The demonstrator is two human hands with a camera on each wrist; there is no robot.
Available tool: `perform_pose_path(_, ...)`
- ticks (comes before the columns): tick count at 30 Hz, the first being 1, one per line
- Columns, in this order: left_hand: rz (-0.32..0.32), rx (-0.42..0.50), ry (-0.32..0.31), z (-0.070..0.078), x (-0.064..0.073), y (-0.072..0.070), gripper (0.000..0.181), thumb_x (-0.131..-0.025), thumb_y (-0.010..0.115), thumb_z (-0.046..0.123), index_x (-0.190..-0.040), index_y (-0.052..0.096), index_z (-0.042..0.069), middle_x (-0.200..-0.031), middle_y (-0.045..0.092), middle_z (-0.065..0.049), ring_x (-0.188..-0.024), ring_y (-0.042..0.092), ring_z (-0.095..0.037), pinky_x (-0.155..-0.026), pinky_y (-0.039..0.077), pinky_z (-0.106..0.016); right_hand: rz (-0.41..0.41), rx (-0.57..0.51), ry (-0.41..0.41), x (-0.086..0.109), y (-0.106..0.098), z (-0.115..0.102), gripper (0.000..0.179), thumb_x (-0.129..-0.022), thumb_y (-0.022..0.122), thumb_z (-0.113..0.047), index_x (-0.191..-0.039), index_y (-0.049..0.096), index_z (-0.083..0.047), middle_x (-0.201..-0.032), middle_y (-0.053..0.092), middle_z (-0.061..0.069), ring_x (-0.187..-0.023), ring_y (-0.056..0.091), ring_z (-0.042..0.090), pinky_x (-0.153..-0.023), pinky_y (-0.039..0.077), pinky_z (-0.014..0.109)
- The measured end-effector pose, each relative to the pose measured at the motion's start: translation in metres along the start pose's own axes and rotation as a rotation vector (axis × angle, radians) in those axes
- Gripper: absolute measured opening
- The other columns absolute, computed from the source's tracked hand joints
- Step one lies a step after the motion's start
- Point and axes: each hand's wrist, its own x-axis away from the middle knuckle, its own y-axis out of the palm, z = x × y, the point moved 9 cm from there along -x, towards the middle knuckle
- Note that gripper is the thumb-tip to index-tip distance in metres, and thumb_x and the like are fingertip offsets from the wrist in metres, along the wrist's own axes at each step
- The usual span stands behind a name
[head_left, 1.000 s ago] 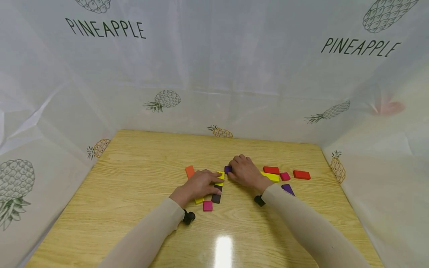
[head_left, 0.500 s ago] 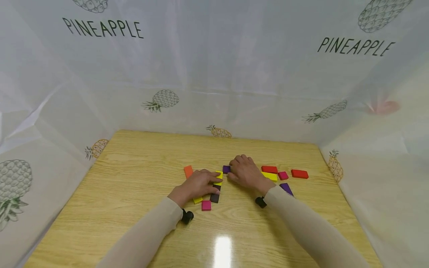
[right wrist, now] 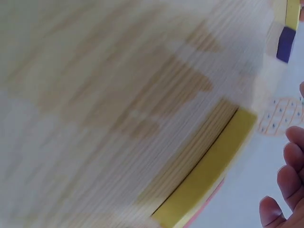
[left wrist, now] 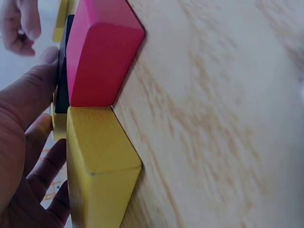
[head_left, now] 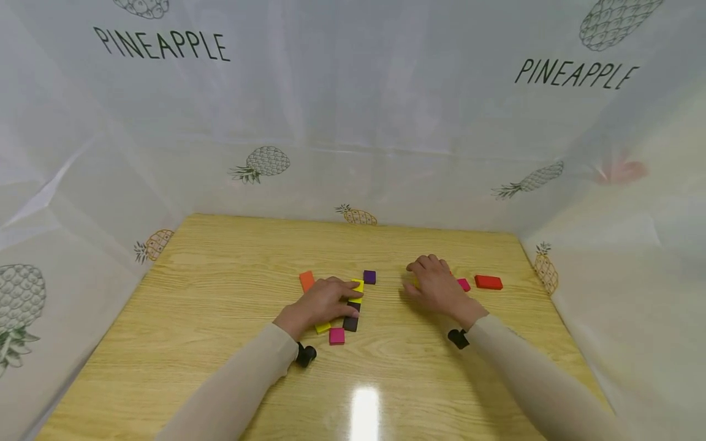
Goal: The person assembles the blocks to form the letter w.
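Note:
My left hand (head_left: pixel 325 300) lies over a row of flat blocks, fingers spread. Its fingertips touch a yellow block (head_left: pixel 357 299), and its thumb is at the dark block (head_left: pixel 350 323) below. Beside it are a pink block (head_left: pixel 336 336) and another yellow block (left wrist: pixel 107 166). An orange block (head_left: pixel 306 280) is partly covered by this hand. A small purple block (head_left: pixel 369 277) sits just beyond the row's far end. My right hand (head_left: pixel 438 285) is over the right-hand group, its fingers loosely bent, holding nothing. A long yellow block (right wrist: pixel 204 175) lies near it, mostly hidden in the head view.
Right of my right hand lie a pink block (head_left: pixel 464 284) and a red block (head_left: pixel 488 282). The wooden table (head_left: pixel 248 245) ends at the back and sides against a pale sheet (head_left: pixel 314 177) printed with pineapples.
My right hand has left the purple block and moved right, over the yellow and red blocks. The purple block stays by the row. My left hand has kept its place.

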Motion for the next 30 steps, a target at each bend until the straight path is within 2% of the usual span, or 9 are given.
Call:
perform_pose_path(6,-0.004,0.002,-0.012,-0.002,-0.001,0.002,0.054,-0.096,0.077,0.043,-0.145,0.067,0.024,-0.162,0.051,0.005,-0.149,0.046,-0.029,-0.124,0.032,-0.056,0.039,0.024,0.032,0.028,-0.014,0.022,0.034,-0.098,0.072,-0.027,-0.118,0.071,0.001,-0.113,0.066,0.015,-0.100,0.055,0.035,-0.085,0.047,0.052)
perform_pose_path(16,-0.002,-0.011,0.008,-0.002,-0.002,0.003,0.053,-0.097,0.076,0.042,-0.145,0.067,0.023,-0.162,0.051,0.003,-0.150,0.046,-0.031,-0.125,0.032,-0.056,0.112,0.079,0.025,0.082,-0.035,0.048,0.030,-0.092,0.078,-0.024,-0.105,0.069,0.001,-0.102,0.063,0.016,-0.091,0.054,0.035,-0.077,0.046,0.048)
perform_pose_path(24,-0.011,-0.006,-0.008,0.000,0.000,0.002,0.052,-0.097,0.076,0.040,-0.145,0.067,0.021,-0.162,0.051,0.002,-0.151,0.045,-0.031,-0.125,0.032,-0.054,0.061,0.154,0.070,0.114,-0.033,0.062,0.045,-0.090,0.083,-0.035,-0.113,0.072,0.002,-0.115,0.065,0.022,-0.108,0.058,0.044,-0.082,0.049,0.060)
perform_pose_path(27,-0.016,-0.004,-0.011,0.001,0.000,0.002,0.052,-0.098,0.075,0.040,-0.145,0.067,0.021,-0.162,0.050,0.003,-0.151,0.045,-0.031,-0.125,0.032,-0.053,0.045,0.178,0.080,0.126,-0.031,0.065,0.047,-0.089,0.082,-0.039,-0.112,0.072,0.001,-0.110,0.066,0.019,-0.103,0.059,0.041,-0.079,0.049,0.057)
perform_pose_path(30,-0.018,-0.008,-0.016,0.002,0.000,0.001,0.052,-0.098,0.075,0.040,-0.145,0.067,0.021,-0.162,0.050,0.003,-0.151,0.045,-0.031,-0.125,0.032,-0.053,0.038,0.173,0.088,0.135,-0.027,0.067,0.041,-0.090,0.081,-0.040,-0.103,0.072,-0.002,-0.104,0.067,0.016,-0.098,0.059,0.039,-0.075,0.047,0.052)
